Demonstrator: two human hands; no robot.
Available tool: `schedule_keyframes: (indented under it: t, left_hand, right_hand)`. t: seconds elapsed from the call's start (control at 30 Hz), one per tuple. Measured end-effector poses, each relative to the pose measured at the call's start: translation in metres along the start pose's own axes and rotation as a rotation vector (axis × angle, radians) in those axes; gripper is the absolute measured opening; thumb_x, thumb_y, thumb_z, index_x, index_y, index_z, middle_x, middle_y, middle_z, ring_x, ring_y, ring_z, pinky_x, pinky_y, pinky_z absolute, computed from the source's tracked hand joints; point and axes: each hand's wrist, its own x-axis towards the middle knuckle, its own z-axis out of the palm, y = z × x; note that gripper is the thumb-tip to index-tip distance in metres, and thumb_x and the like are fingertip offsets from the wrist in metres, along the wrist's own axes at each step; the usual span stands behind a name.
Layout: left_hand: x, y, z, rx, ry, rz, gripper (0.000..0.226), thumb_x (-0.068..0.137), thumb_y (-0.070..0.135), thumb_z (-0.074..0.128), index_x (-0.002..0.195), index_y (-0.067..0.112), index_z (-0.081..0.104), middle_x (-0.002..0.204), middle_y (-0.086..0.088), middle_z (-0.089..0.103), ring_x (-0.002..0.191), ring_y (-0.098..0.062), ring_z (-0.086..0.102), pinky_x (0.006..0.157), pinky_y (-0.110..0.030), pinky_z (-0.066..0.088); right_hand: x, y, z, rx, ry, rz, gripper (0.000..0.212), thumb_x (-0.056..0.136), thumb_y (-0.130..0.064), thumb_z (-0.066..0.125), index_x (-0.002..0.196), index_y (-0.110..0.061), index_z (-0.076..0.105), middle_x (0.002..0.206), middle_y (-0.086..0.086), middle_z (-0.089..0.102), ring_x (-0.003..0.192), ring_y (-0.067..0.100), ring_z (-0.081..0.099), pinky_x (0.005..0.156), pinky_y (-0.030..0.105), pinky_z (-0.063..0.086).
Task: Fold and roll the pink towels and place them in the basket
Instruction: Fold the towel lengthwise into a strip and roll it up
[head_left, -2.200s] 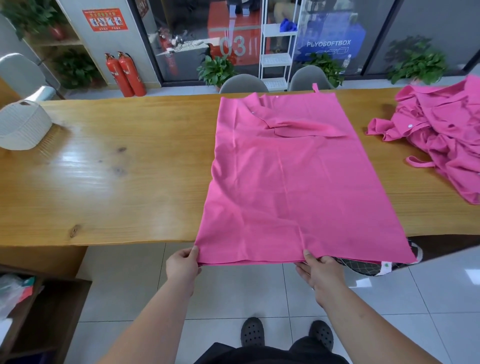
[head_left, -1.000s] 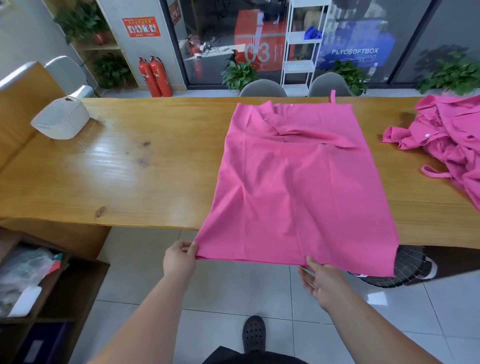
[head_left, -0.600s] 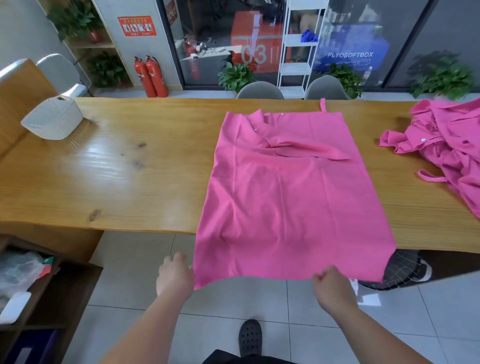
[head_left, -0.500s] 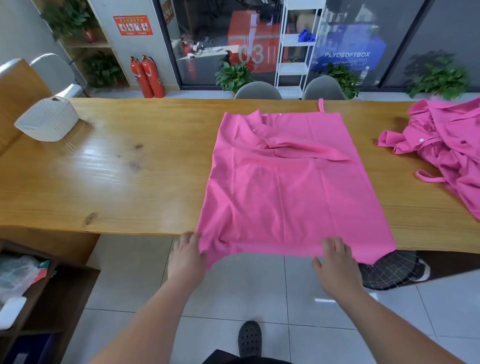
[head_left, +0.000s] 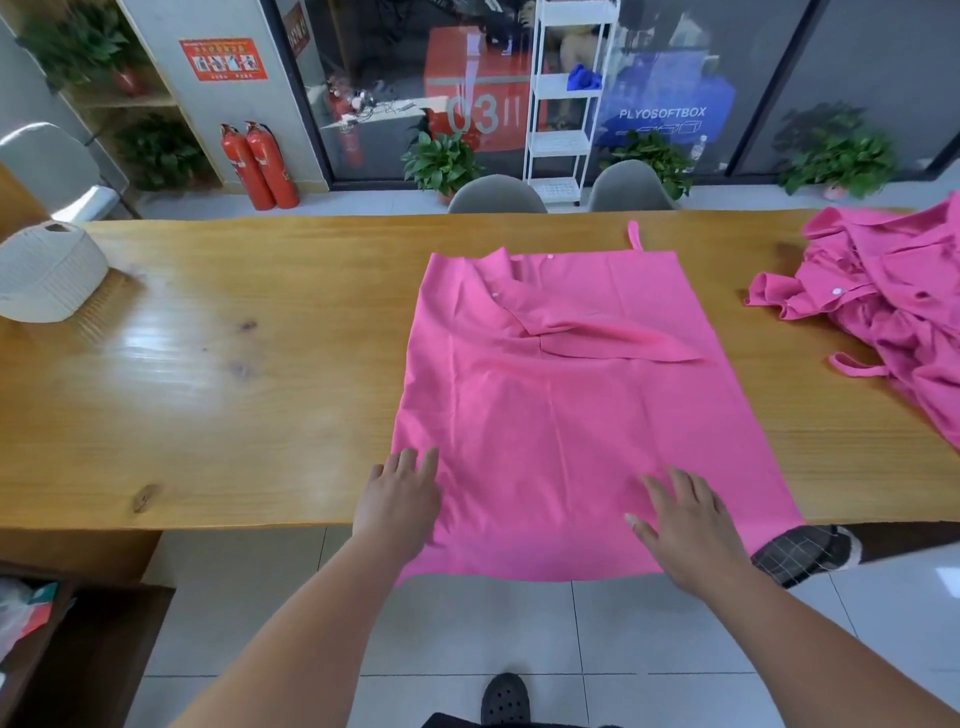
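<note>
From the head view, one pink towel (head_left: 561, 415) lies spread flat on the long wooden table (head_left: 234, 389). Its near edge hangs over the table's front, and a fold of cloth lies doubled over across its far end. Two hands rest on it near the front. The left hand (head_left: 400, 506) lies palm down with straight fingers at the towel's left edge, holding nothing. The right hand (head_left: 685, 519) lies flat with its fingers spread, further right on the same towel, and also grips nothing.

One white basket (head_left: 47, 275) stands at the table's far left, well apart from the towel. At the far right is one heap of pink towels (head_left: 893, 312); how many it holds cannot be told. One dark checked cloth (head_left: 800, 551) shows below the table edge beside the towel's near right corner.

Behind the table are two grey chairs (head_left: 496, 195), two red fire extinguishers (head_left: 260, 166) and one white shelf rack (head_left: 563, 104). One black shoe (head_left: 504, 699) shows on the tiled floor.
</note>
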Motion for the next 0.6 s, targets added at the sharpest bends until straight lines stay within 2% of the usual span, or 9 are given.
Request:
schedule_keyframes:
  t: [0.07,0.13,0.17,0.23,0.3,0.37,0.43,0.5,0.6]
  left_hand:
    - [0.004,-0.004,0.002,-0.043,-0.037,0.003,0.066,0.109,0.045,0.041,0.166,0.018,0.020,0.166,-0.006,0.036,0.151,-0.026,0.038,0.121,-0.043,0.035]
    - [0.005,-0.008,0.005,-0.026,-0.034,0.010,0.060,0.108,0.046,0.039,0.161,0.018,0.032,0.152,-0.002,0.052,0.137,-0.023,0.053,0.111,-0.040,0.042]
    - [0.005,-0.010,0.005,-0.013,-0.018,-0.001,0.056,0.108,0.046,0.038,0.156,0.017,0.040,0.140,-0.001,0.060,0.127,-0.023,0.060,0.103,-0.041,0.045]
    - [0.009,-0.013,0.004,0.014,-0.019,0.000,0.054,0.105,0.046,0.042,0.149,0.017,0.049,0.127,-0.002,0.064,0.116,-0.026,0.064,0.093,-0.043,0.049]
    - [0.012,-0.014,0.006,0.015,0.004,0.027,0.058,0.099,0.048,0.054,0.148,0.016,0.053,0.135,-0.009,0.062,0.123,-0.032,0.061,0.095,-0.047,0.053]
    - [0.013,-0.013,0.013,0.008,0.050,0.078,0.059,0.098,0.050,0.050,0.145,0.015,0.057,0.133,-0.009,0.064,0.120,-0.033,0.063,0.097,-0.048,0.055]
    - [0.012,-0.008,0.012,-0.007,0.094,0.096,0.057,0.098,0.051,0.039,0.132,0.014,0.065,0.108,-0.005,0.067,0.097,-0.030,0.065,0.086,-0.046,0.054]
    - [0.014,-0.004,0.009,-0.003,0.098,0.080,0.058,0.098,0.051,0.036,0.128,0.014,0.068,0.100,-0.004,0.066,0.089,-0.029,0.062,0.081,-0.045,0.053]
    - [0.020,0.002,0.010,0.009,0.036,0.094,0.061,0.097,0.054,0.049,0.146,0.018,0.059,0.138,-0.012,0.064,0.125,-0.036,0.063,0.101,-0.051,0.056]
  right_hand:
    - [0.001,0.000,0.008,0.023,-0.088,0.010,0.085,0.099,-0.077,0.014,0.169,-0.029,0.005,0.176,0.007,0.006,0.161,0.034,0.005,0.128,0.048,0.013]
    - [0.004,0.001,0.004,-0.002,-0.032,0.029,0.097,0.094,-0.081,-0.004,0.164,-0.023,0.029,0.163,0.009,0.039,0.149,0.035,0.033,0.123,0.050,0.027]
    - [0.006,0.001,0.000,-0.016,0.016,0.012,0.103,0.093,-0.079,-0.010,0.154,-0.020,0.049,0.144,0.009,0.059,0.134,0.034,0.047,0.115,0.052,0.038]
    - [0.011,0.006,-0.006,-0.017,0.075,-0.002,0.096,0.098,-0.076,-0.002,0.143,-0.019,0.060,0.131,0.012,0.065,0.124,0.036,0.051,0.109,0.055,0.044]
    - [0.014,0.007,-0.006,-0.009,0.013,0.029,0.081,0.101,-0.075,0.013,0.164,-0.028,0.030,0.166,0.014,0.033,0.154,0.039,0.023,0.126,0.055,0.021]
    - [0.015,0.008,-0.006,0.007,-0.075,0.024,0.082,0.100,-0.077,0.013,0.168,-0.032,0.006,0.175,0.005,0.011,0.161,0.036,0.002,0.129,0.050,0.008]
    - [0.016,0.008,-0.010,-0.023,-0.045,0.013,0.091,0.093,-0.077,-0.004,0.166,-0.030,0.020,0.167,0.002,0.033,0.154,0.034,0.022,0.127,0.050,0.019]
    - [0.020,0.010,-0.014,-0.051,0.030,-0.002,0.102,0.087,-0.077,-0.016,0.161,-0.029,0.034,0.155,0.002,0.046,0.143,0.030,0.035,0.122,0.047,0.030]
    - [0.028,0.014,-0.012,0.043,-0.051,-0.013,0.082,0.098,-0.079,0.007,0.168,-0.036,0.006,0.175,0.006,0.008,0.160,0.035,0.008,0.128,0.050,0.014]
